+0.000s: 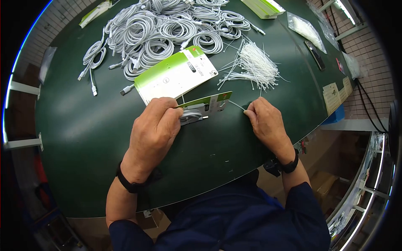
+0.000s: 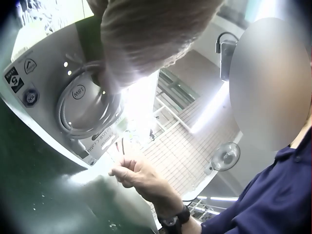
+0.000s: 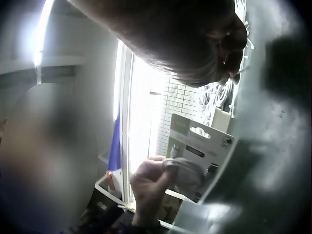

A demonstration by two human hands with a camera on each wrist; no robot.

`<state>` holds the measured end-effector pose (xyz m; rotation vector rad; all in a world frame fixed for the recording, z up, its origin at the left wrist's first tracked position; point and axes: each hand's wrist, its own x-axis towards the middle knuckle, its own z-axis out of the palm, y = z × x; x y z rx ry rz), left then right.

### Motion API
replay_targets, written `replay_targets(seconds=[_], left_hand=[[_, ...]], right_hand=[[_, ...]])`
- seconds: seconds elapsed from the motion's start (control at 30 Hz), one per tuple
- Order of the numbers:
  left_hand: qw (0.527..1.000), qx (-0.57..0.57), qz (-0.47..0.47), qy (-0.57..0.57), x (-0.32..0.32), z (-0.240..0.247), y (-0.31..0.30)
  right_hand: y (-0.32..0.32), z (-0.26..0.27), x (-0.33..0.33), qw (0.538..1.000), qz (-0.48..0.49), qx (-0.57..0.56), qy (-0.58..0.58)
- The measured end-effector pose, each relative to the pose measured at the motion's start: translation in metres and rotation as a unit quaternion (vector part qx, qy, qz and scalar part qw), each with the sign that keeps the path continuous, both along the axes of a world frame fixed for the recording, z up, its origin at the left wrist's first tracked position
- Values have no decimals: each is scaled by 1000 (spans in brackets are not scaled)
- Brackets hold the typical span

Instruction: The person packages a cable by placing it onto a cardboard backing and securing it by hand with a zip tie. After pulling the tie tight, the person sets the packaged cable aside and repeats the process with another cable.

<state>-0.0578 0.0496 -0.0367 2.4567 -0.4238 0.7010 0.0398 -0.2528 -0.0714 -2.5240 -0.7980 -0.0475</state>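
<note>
My left hand grips a coiled white cable against a green and white packaging card on the dark green table. In the left wrist view the cable coil lies on the card under my fingers. My right hand pinches the end of a thin white cable tie that runs toward the card. The right wrist view shows the card and coil held by the left hand.
A stack of green and white cards lies just beyond my hands. Behind it sits a big pile of coiled white cables. A heap of white cable ties lies to the right. More cards and bags sit at the far edge.
</note>
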Motion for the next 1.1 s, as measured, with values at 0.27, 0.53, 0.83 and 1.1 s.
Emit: replay_targets(seconds=[0.27, 0.53, 0.83, 1.1], left_hand=[[998, 14, -62, 16, -7, 4, -12], [995, 28, -90, -9, -6, 0, -20], [996, 30, -82, -24, -2, -1, -21], [995, 25, -85, -39, 0, -3, -22]], right_hand=[[5, 43, 40, 842, 0, 384, 380], [42, 58, 49, 791, 81, 389, 466], [66, 63, 61, 858, 159, 300, 385], [89, 48, 70, 832, 153, 373, 381]])
